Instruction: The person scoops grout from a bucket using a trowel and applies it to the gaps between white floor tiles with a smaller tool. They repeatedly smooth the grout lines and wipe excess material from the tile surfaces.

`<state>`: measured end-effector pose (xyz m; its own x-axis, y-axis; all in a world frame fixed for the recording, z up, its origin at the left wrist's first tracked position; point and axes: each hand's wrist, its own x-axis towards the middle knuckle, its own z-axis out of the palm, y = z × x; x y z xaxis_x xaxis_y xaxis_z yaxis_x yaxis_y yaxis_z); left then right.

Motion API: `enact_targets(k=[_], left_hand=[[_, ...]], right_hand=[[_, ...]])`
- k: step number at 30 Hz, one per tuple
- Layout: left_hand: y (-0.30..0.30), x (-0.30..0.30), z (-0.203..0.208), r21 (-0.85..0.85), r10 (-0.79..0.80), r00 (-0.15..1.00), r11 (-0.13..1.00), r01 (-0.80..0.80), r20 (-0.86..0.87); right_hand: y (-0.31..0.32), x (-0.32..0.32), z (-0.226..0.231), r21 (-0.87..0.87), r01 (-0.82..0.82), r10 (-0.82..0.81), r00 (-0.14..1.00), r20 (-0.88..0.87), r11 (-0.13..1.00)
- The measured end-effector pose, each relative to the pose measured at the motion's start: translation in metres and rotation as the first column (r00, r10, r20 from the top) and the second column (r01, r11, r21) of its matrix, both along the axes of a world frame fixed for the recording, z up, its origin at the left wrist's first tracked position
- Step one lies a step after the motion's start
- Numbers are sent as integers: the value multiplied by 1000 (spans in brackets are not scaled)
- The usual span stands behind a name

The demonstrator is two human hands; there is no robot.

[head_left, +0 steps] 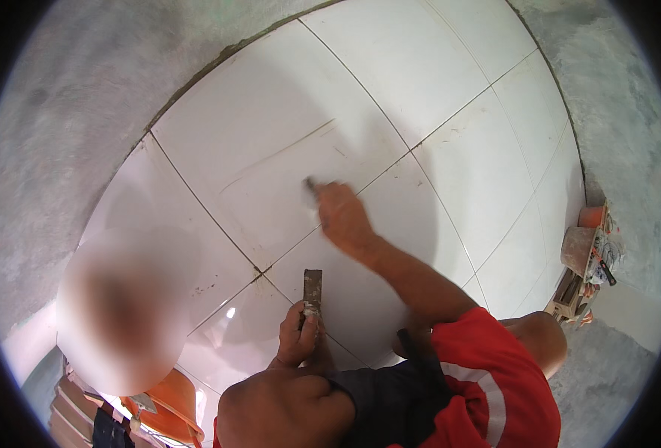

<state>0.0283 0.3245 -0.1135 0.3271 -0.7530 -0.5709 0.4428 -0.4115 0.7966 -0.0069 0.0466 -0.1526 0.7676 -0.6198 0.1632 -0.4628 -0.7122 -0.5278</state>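
White floor tiles [286,134] with dark joint lines lie beneath both hands. My right hand [343,216], smeared by motion, is closed around a small dark-tipped tool [310,184]; its exact kind does not show. The tip is over the middle tile, just beyond a joint. Nearer to me, my left hand [297,337] grips a flat, narrow, rectangular tool [312,287] with a grey, mortar-smeared face, its end pointing away from me. Thin brown streaks [289,148] mark the tile beyond my right hand.
Rough grey cement [99,82] borders the tiles at left and right. An orange bucket [170,403] stands lower left, near a blurred round patch. At the far right sit a brownish container [578,249], a wooden box [566,294] and a black-and-orange handle [604,268].
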Motion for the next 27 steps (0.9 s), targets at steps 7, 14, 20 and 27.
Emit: enact_targets(k=[7, 14, 20, 27], left_hand=[[62, 58, -2, 46, 424, 860, 890, -454, 282], [109, 104, -9, 117, 455, 789, 833, -541, 413], [96, 110, -15, 106, 451, 810, 847, -521, 375], [105, 110, -21, 10, 440, 779, 868, -497, 447]], right_hand=[[-59, 16, 13, 34, 315, -316, 944, 91, 949], [-51, 72, -11, -286, 189, -249, 950, -191, 939], [78, 136, 17, 270, -195, 196, 980, 26, 943], [-134, 179, -4, 237, 209, -258, 945, 202, 949]])
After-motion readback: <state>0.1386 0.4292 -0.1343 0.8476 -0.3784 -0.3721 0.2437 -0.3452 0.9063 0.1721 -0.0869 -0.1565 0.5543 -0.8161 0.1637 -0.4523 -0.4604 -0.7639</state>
